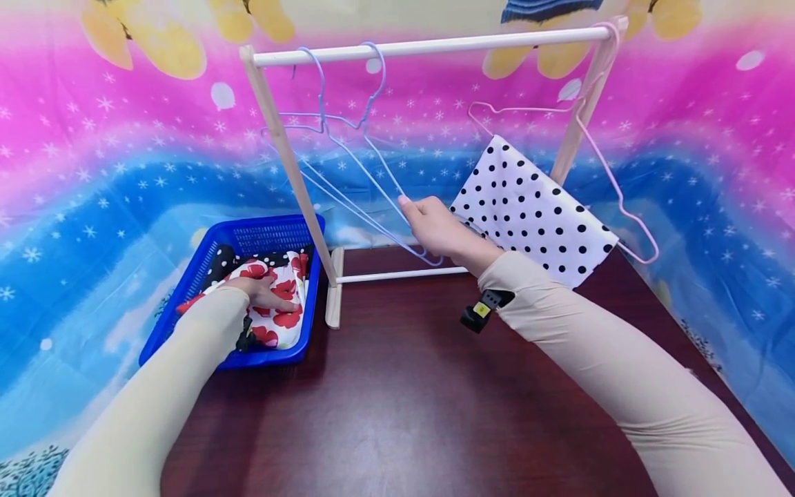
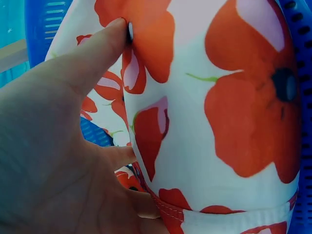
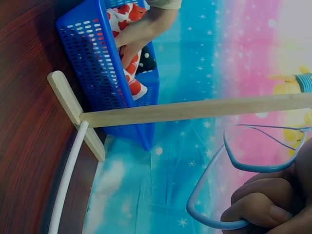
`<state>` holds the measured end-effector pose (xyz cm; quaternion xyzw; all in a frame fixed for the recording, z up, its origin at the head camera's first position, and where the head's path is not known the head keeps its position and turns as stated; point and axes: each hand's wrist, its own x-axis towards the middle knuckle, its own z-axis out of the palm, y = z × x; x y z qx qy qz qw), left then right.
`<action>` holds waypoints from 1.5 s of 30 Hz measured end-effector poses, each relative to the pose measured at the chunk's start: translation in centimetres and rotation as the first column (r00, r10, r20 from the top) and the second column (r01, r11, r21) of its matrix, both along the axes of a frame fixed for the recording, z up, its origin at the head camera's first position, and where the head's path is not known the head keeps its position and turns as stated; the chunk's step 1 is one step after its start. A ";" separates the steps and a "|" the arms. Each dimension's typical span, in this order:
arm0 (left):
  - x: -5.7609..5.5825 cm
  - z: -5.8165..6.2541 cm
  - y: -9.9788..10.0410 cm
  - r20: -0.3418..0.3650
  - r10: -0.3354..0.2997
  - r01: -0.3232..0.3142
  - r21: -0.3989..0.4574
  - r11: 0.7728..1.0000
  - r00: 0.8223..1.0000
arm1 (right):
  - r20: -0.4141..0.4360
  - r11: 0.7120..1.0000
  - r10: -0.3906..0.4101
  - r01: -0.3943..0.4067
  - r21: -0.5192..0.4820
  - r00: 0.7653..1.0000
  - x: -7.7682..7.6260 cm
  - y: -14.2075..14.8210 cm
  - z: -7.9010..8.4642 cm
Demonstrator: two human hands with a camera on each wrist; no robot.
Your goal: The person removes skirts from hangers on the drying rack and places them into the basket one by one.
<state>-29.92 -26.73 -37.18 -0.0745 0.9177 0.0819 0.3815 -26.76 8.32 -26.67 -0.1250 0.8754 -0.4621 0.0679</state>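
Observation:
My left hand (image 1: 263, 293) is in the blue basket (image 1: 214, 238), gripping a white cloth with red flowers (image 2: 243, 190). In the left wrist view its thumb lies on top of the fabric while the other fingers pass behind the cloth's edge. Higher up, my right hand (image 1: 437, 224) holds the lower part of a light blue hanger (image 1: 354, 159), whose hook is over the rack's white rail (image 1: 435, 47). The right wrist view shows curled fingers (image 3: 258, 209) around the hanger's wire. Another blue hanger (image 1: 377, 90) hangs right beside it.
A pink hanger (image 1: 605, 152) with a white, black-dotted cloth (image 1: 528, 207) hangs at the rack's right end. The rack's wooden left post (image 1: 279, 138) stands between basket and hangers. Black dotted fabric (image 1: 220, 262) lies in the basket. Dark wooden table (image 1: 385, 400) extends in front.

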 end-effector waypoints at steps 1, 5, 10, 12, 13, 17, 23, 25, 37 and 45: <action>0.1 0.0 0.1 -0.006 -0.010 0.010 -0.013 1.000 1.000 | -0.002 1.000 0.001 -0.001 0.000 1.000 0.0 -0.1 0.0; 0.2 0.0 0.3 -0.008 -0.020 0.020 -0.040 0.999 1.000 | -0.009 1.000 -0.001 0.001 -0.002 1.000 0.0 -0.4 0.0; 0.2 0.0 0.3 0.016 0.090 -0.089 -0.036 0.995 0.996 | -0.028 1.000 0.012 -0.011 0.010 1.000 0.1 -0.8 0.1; 0.1 0.0 0.3 0.023 0.080 -0.079 -0.047 0.996 0.997 | -0.031 1.000 0.013 -0.012 0.009 0.999 0.1 -1.0 0.1; 0.2 0.1 0.3 0.025 0.061 -0.060 -0.057 0.997 0.998 | -0.033 1.000 0.011 -0.011 0.009 0.999 0.1 -1.0 0.1; 0.0 -0.1 0.3 0.040 0.011 -0.009 -0.051 0.999 0.999 | -0.026 1.000 -0.001 0.001 0.005 1.000 0.2 -1.3 0.0; -0.6 -0.8 -0.4 0.067 0.055 -0.056 0.015 0.998 0.996 | 0.010 1.000 0.004 -0.004 -0.004 1.000 0.1 -1.6 0.0; -0.9 -1.1 -0.8 0.094 0.055 -0.059 0.045 0.997 0.994 | 0.013 1.000 0.005 -0.005 -0.001 1.000 0.1 -1.7 0.0; -1.2 -0.4 -1.2 0.102 -0.030 0.024 0.061 0.998 0.994 | 0.024 1.000 -0.001 0.001 -0.008 1.000 0.0 -1.7 0.0; -0.9 1.1 -1.4 0.066 -0.081 0.072 0.126 0.989 0.995 | 0.035 1.000 0.012 -0.011 -0.015 0.999 0.0 -2.0 0.0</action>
